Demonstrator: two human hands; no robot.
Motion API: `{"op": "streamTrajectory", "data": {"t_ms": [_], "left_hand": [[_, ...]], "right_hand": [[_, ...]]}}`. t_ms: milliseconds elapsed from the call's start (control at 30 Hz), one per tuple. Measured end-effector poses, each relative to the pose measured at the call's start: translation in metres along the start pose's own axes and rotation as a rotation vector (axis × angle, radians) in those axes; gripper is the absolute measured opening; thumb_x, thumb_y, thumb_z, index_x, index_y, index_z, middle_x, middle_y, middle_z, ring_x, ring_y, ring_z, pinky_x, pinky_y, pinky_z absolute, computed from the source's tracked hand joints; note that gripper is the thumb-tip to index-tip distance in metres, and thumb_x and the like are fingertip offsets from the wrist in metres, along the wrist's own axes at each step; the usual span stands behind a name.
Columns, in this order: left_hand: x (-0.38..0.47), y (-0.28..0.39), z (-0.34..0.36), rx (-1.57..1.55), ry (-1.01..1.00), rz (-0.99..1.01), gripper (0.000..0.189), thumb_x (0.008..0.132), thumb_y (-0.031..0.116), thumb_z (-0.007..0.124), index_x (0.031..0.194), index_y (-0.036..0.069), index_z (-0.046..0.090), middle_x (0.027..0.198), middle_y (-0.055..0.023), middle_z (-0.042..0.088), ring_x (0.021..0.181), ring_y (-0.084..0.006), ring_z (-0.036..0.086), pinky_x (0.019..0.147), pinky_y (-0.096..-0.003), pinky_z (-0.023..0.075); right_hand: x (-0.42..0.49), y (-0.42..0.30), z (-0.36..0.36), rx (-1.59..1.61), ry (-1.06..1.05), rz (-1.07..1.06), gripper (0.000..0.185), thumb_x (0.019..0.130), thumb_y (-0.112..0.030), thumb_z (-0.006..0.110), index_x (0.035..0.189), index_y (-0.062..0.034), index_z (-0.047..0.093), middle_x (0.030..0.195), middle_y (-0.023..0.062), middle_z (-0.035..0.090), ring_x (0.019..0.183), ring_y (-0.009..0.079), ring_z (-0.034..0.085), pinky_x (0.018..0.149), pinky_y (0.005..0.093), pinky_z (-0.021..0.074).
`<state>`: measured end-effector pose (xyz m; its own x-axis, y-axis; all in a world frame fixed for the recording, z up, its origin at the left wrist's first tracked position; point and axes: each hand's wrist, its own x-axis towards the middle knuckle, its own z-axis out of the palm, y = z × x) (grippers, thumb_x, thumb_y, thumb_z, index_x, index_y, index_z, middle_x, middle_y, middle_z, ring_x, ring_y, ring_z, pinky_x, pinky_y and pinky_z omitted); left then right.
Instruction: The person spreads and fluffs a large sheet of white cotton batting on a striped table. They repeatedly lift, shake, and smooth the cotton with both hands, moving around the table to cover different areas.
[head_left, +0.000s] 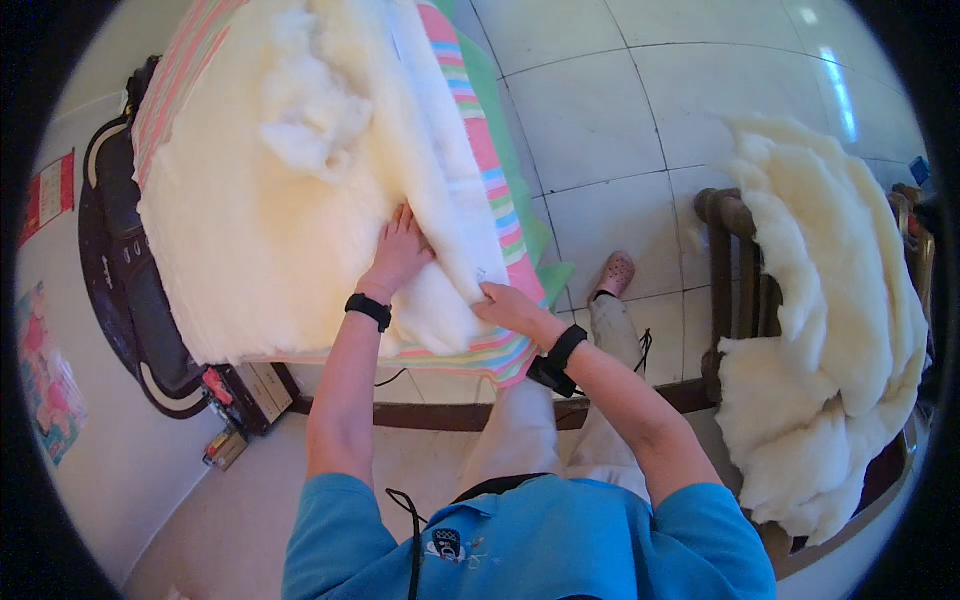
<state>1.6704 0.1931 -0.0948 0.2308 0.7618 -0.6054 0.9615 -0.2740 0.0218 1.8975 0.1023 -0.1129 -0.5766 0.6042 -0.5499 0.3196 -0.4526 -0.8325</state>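
Note:
A thick layer of cream-white fibre batting (247, 232) covers most of the bed before me. My left hand (403, 251) presses on it palm down, fingers stretched out beside a raised fold. Near the bed's corner, my right hand (511, 306) pinches the edge of the folded batting (442, 307) between thumb and fingers. Under that edge runs a smooth white cloth (465, 180). Below it shows a striped sheet (491, 165) in pink, blue, green and white. Farther up the bed, a loose tuft of white fibre (315, 127) lies on the batting.
To my right, more batting (832, 315) drapes over brown wooden furniture (731, 255). A dark padded headboard (131, 247) borders the bed on the left, with a small cabinet (262, 394) near its lower end. Green cloth (517, 187) hangs toward the tiled floor (592, 127).

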Motion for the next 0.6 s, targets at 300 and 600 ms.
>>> {"op": "streamTrajectory", "data": {"t_ms": [300, 600], "left_hand": [[-0.004, -0.009, 0.003, -0.277, 0.19, 0.158, 0.065, 0.076, 0.02, 0.061, 0.133, 0.002, 0.037, 0.142, -0.0208, 0.029, 0.133, -0.0382, 0.024, 0.109, -0.0448, 0.0236], [-0.08, 0.037, -0.003, -0.546, 0.388, -0.621, 0.043, 0.083, 0.018, 0.058, 0.121, -0.001, 0.047, 0.12, -0.0191, 0.051, 0.112, -0.0365, 0.046, 0.093, -0.0446, 0.0375]], "right_hand": [[0.032, -0.03, -0.016, 0.545, 0.201, 0.02, 0.054, 0.083, -0.047, 0.061, 0.103, 0.0025, 0.054, 0.084, 0.0114, 0.06, 0.077, 0.0175, 0.057, 0.069, 0.0309, 0.0457], [0.051, -0.056, -0.007, 0.633, 0.04, 0.056, 0.037, 0.081, -0.017, 0.06, 0.112, 0.0011, 0.053, 0.093, 0.0082, 0.062, 0.076, 0.0163, 0.059, 0.066, 0.0302, 0.0488]]}}
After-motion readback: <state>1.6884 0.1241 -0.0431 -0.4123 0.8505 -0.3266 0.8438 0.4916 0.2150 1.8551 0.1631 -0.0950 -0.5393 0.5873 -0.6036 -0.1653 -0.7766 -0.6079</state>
